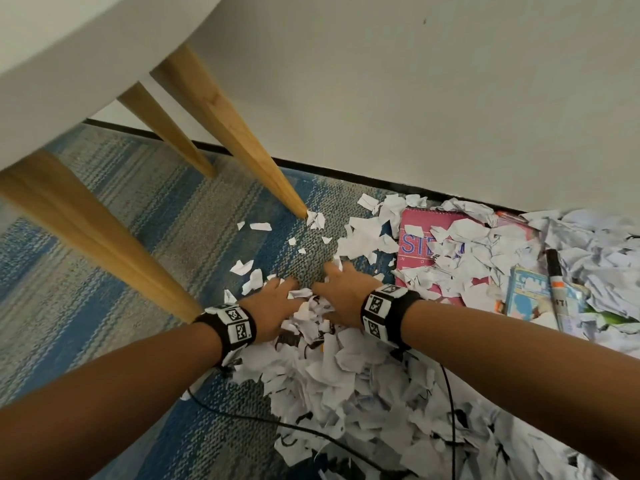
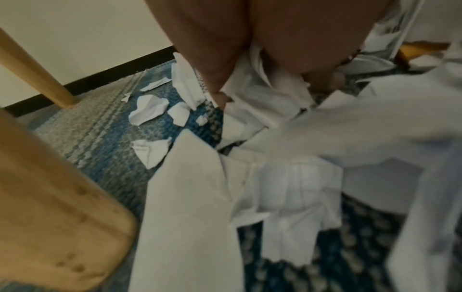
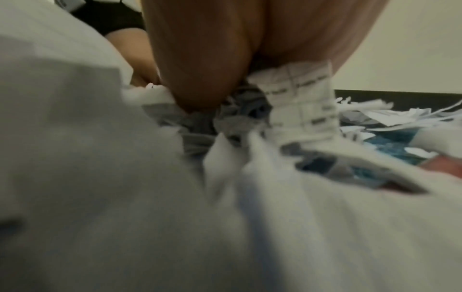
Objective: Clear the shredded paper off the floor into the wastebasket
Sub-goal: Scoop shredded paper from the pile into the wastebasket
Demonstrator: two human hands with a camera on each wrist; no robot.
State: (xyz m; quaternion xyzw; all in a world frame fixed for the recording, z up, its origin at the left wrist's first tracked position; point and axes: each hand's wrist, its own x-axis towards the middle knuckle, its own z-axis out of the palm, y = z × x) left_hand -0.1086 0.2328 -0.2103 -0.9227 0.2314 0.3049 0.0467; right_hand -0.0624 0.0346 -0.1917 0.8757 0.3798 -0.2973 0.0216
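Torn white shredded paper [image 1: 346, 393] lies in a thick pile on the blue-grey carpet [image 1: 138, 202], with loose scraps further out. My left hand [image 1: 273, 299] and right hand [image 1: 343, 289] rest palms down on the far end of the pile, side by side, with a heap of scraps bunched between them. In the left wrist view the left hand [image 2: 225, 59] has its fingers stretched down into the shredded paper [image 2: 287, 177]. In the right wrist view the right hand [image 3: 212, 69] presses into blurred shredded paper [image 3: 300, 217], and a printed strip [image 3: 300, 102] stands up against its fingers. No wastebasket is in view.
Wooden table legs [image 1: 239, 140] [image 1: 97, 237] stand left of my hands under a white tabletop [image 1: 69, 46]. A pink notebook [image 1: 419, 233], a blue booklet [image 1: 530, 296] and a marker [image 1: 556, 271] lie among the paper at right. A black cable [image 1: 450, 410] runs over the pile.
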